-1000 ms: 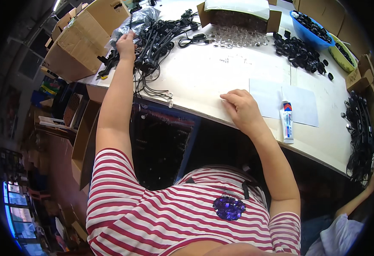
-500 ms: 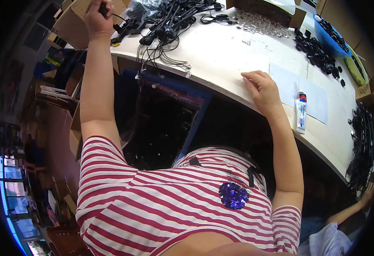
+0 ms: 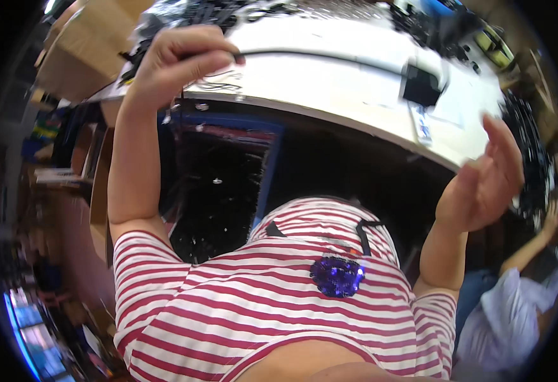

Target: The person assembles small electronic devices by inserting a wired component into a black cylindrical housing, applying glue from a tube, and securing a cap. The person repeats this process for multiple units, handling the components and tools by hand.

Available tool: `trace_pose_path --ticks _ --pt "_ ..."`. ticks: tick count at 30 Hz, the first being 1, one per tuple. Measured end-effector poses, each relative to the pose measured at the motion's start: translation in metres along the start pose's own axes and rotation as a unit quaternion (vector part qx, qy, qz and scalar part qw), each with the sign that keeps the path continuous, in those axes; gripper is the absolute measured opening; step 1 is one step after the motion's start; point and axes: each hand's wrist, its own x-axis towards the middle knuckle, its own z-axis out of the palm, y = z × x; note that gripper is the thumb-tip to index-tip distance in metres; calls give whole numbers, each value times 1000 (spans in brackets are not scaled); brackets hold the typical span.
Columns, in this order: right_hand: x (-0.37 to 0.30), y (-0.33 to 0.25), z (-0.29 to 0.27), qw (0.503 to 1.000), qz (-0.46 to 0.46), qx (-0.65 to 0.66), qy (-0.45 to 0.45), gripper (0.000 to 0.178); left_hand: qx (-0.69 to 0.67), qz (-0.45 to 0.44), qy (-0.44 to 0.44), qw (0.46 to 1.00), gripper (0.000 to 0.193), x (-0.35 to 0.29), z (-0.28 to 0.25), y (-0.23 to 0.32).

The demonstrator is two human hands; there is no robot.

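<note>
My left hand (image 3: 183,63) is raised over the table's left part, thumb and fingers closed on one end of a thin black stem (image 3: 317,56). The stem stretches to the right in a shallow curve. At its right end hangs a dark block-shaped piece (image 3: 421,86), blurred, so its kind is unclear. My right hand (image 3: 482,181) is in the air off the table's front edge at the right, fingers apart and nothing in it. A white and blue tube (image 3: 422,124) lies on the table just beneath the dark piece.
The white table (image 3: 330,95) curves across the top, with black cables (image 3: 222,81) at its left. Small black parts (image 3: 412,25) lie at the back right near a blue basin (image 3: 441,6) and a yellow-green one (image 3: 494,46). A cardboard box (image 3: 91,51) stands left. Another person's arm (image 3: 530,248) shows right.
My left hand has come down and right, drawing the black stem out over the table. My right hand has moved right and nearer, off the table, its fingers spreading. The view has shifted.
</note>
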Motion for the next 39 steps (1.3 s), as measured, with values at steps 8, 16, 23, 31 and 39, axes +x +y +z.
trace_pose_path --ticks 8,16,23,31,39 --pt "-28 -23 -18 911 113 -185 -351 50 88 23 -167 982 8 30 81 0" --pt "-84 -9 -17 877 386 9 -287 13 212 198 174 941 21 22 115 5" --pt "-114 1 -14 821 488 154 -254 11 -492 -150 261 817 71 -3 212 -24" --pt "-135 4 1 787 486 194 -327 21 -566 -17 273 778 55 10 197 -20" --pt "-186 37 -6 813 422 39 -400 16 -518 5 275 810 50 9 170 -22"
